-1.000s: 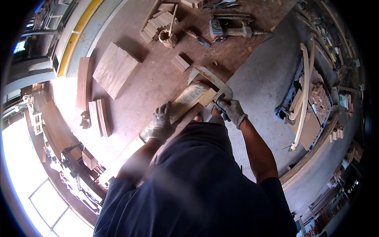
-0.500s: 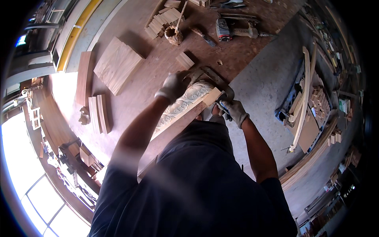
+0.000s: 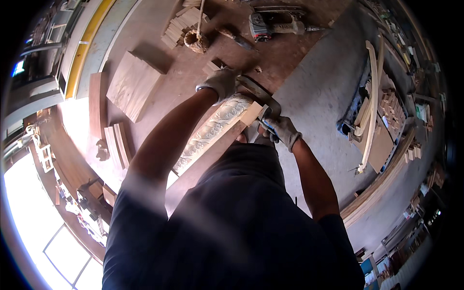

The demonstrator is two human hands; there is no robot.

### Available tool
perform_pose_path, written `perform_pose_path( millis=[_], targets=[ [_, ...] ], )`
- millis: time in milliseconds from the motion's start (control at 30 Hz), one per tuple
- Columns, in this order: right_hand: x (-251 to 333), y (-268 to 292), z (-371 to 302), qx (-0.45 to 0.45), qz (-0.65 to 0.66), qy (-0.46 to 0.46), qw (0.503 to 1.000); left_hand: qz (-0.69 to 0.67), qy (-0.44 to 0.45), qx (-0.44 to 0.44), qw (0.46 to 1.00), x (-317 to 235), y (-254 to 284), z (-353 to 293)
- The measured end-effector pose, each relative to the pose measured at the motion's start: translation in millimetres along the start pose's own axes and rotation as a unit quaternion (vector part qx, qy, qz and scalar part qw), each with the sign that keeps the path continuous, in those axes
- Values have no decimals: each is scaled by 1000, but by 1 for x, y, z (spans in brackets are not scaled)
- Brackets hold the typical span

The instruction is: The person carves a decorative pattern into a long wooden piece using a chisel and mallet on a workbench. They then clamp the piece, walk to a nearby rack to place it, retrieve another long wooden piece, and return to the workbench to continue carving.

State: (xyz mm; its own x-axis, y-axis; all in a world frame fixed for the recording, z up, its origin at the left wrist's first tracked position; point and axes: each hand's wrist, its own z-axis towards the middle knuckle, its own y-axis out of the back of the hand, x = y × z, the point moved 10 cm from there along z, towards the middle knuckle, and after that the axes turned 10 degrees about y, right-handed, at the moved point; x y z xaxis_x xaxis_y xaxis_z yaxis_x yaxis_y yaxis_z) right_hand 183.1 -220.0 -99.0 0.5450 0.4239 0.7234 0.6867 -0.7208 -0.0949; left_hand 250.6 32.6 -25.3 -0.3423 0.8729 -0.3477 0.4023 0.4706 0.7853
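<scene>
A panel carved with swirling relief (image 3: 212, 124) lies at the near edge of the bench, with a plain wood strip (image 3: 211, 148) along its near side. A pale wood block (image 3: 251, 114) sits at its right end. Round that end reaches a dark metal G-clamp (image 3: 261, 92). My left hand (image 3: 220, 83), gloved, is closed at the clamp's far end; its fingertips are partly hidden. Below the bench edge my right hand (image 3: 286, 131), also gloved, is wrapped round the clamp's screw end, where a bit of blue shows.
On the brown bench (image 3: 232, 60) lie a cordless power tool (image 3: 275, 27), a fibre-wrapped pot (image 3: 195, 42) with a stick, a chisel-like tool (image 3: 237, 38), stacked wood pieces (image 3: 181, 26) and flat boards (image 3: 133, 87). Right, on the floor, stands a pallet (image 3: 382, 130) of timber.
My left hand has moved farther out, off the carved panel toward the clamp's far end. My right hand keeps hold of the screw end. The whole view has shifted slightly.
</scene>
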Motion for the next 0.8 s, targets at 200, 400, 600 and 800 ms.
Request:
perform_pose_path(
  millis=[200, 400, 600, 800],
  targets=[
    [8, -2, -11, 18, -29, -35, 999, -40, 24, -3, 999, 12, -12, 5],
    [51, 13, -50, 38, -508, 96, 855, -20, 28, -14, 999, 7, -4, 1],
    [21, 44, -82, -38, -500, 62, 863, -8, 45, 4, 999, 2, -1, 6],
    [22, 39, -89, -90, -481, 138, 861, 11, 49, 21, 999, 3, -4, 17]
  ],
)
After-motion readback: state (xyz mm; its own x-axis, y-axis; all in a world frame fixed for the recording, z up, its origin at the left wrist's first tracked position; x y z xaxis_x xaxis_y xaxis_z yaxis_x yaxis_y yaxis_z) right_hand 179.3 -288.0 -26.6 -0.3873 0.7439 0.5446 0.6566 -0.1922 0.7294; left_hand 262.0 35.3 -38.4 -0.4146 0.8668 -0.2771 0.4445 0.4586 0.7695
